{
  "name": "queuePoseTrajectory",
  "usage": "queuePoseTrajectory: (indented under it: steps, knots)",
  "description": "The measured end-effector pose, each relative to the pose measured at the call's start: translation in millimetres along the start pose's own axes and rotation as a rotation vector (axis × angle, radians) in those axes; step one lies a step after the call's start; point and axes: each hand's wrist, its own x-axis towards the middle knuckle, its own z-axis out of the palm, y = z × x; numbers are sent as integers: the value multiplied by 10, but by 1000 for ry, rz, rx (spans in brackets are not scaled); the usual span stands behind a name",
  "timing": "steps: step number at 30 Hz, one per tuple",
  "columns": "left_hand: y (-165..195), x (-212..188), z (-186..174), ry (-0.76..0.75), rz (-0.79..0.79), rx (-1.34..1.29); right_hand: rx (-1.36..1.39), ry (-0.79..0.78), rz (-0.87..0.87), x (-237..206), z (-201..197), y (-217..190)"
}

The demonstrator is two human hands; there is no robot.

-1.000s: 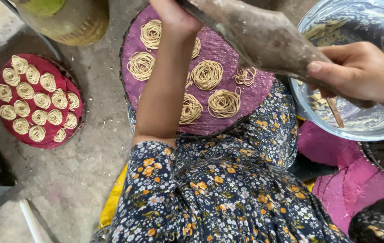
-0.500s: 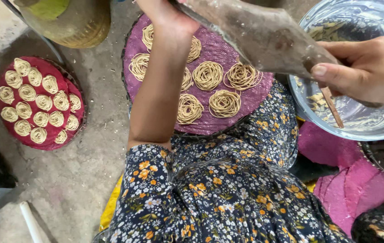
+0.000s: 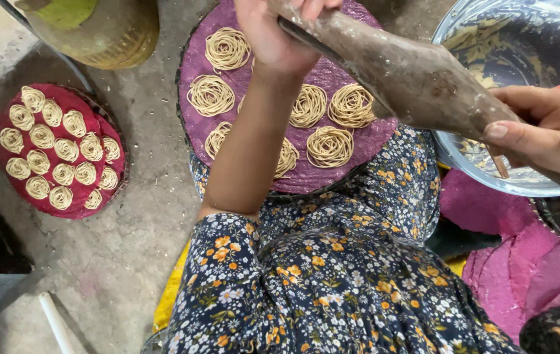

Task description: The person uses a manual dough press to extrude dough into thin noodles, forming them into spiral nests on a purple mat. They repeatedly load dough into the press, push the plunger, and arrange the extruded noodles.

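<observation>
A long, tapering press (image 3: 411,78), brown and crusted with dried dough, is held slantwise above a round purple tray (image 3: 372,141) resting on the lap. Its narrow upper end is gripped by the left hand (image 3: 276,33), fingers clenched around it together with a thin dark metal bar (image 3: 306,39); its thick lower end is clasped by the right hand (image 3: 545,128), thumb laid along the side. Pale coiled noodle nests (image 3: 330,145) are laid in rows on the tray beneath. A dough-smeared metal bowl (image 3: 463,164) is seen just right of the tray, under the right hand. On the concrete floor (image 3: 129,262), well to the left, a red round tray (image 3: 99,203) filled with similar nests is set, with a yellowish basket (image 3: 109,39) beyond it.
</observation>
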Motion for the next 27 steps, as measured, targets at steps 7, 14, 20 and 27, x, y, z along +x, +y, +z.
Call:
queuePoseTrajectory:
  steps: [7,14,20,27]
  knots:
    - [-964,-453,-669,141,-674,1053,133,15,-43,16,54,27]
    - [-1033,-608,-799,305,-959,1198,64,153,29,43,61,-128]
    - [-863,-587,-520,201,-852,1664,187,209,-60,77,20,-136]
    - [-452,-839,-261,-373,-647,2303,240,246,-72,37,30,-137]
